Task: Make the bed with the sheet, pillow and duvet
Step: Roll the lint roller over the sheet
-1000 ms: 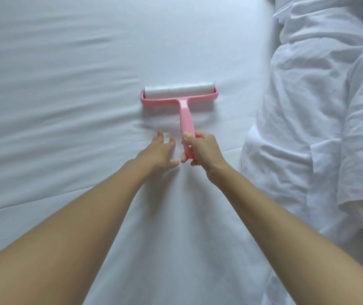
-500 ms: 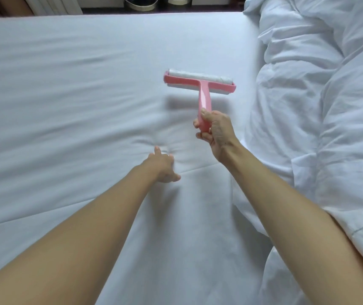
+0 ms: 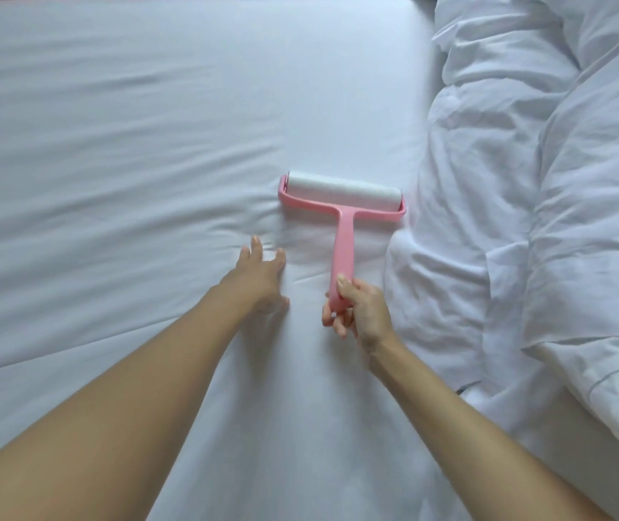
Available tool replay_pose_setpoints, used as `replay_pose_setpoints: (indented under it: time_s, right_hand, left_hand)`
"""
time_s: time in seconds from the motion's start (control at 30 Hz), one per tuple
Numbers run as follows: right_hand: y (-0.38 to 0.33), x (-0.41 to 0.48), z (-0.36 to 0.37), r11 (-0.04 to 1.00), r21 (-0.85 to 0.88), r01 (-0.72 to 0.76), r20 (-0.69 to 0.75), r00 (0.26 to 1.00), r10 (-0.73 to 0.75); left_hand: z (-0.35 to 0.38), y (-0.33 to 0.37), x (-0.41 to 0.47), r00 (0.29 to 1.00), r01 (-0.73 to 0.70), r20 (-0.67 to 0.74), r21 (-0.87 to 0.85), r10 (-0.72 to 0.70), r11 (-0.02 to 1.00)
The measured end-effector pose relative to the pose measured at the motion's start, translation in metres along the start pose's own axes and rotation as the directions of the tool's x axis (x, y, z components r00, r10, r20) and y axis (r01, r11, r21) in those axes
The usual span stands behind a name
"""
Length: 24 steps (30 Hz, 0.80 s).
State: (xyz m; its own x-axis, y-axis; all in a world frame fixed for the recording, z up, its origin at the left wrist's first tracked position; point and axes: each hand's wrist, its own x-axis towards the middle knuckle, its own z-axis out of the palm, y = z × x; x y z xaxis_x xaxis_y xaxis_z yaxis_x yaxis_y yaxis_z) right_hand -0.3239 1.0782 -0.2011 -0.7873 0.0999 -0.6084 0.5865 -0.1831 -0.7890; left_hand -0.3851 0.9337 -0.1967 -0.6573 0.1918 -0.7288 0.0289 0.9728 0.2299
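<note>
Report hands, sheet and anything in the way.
Right hand gripping pink lint roller. Left hand flat on sheet. Duvet bunched along the right, uncleared.

Smooth matt cloth sheet (image 3: 131,126); glossy pink plastic lint roller (image 3: 343,235).

Lint roller (image 3: 341,197) on sheet (image 3: 131,144), mid-bed. Left hand (image 3: 259,274) flat on sheet, left of roller handle. Right hand (image 3: 357,314) at handle's near end. Duvet (image 3: 526,182) heaped right of roller.
</note>
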Motion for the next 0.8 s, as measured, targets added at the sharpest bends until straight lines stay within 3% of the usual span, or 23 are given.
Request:
replay_pose_setpoints:
  time_s: [0.23, 0.53, 0.8]
  right_hand:
    - [0.011, -0.022, -0.002, 0.999, -0.023, -0.047, 0.040, 0.998, 0.048]
    - [-0.087, 0.044, 0.014, 0.997, -0.034, -0.067, -0.036, 0.997, 0.066]
    - [-0.010, -0.014, 0.006, 0.979, -0.176, -0.107, -0.016, 0.994, 0.106]
  left_hand:
    - [0.012, 0.002, -0.008, 0.999, 0.009, -0.044, -0.034, -0.011, 0.999]
    - [0.017, 0.003, -0.014, 0.998, 0.019, -0.053, -0.080, -0.024, 0.997]
    - [0.041, 0.003, -0.045, 0.999, 0.036, -0.027, -0.093, -0.038, 0.995]
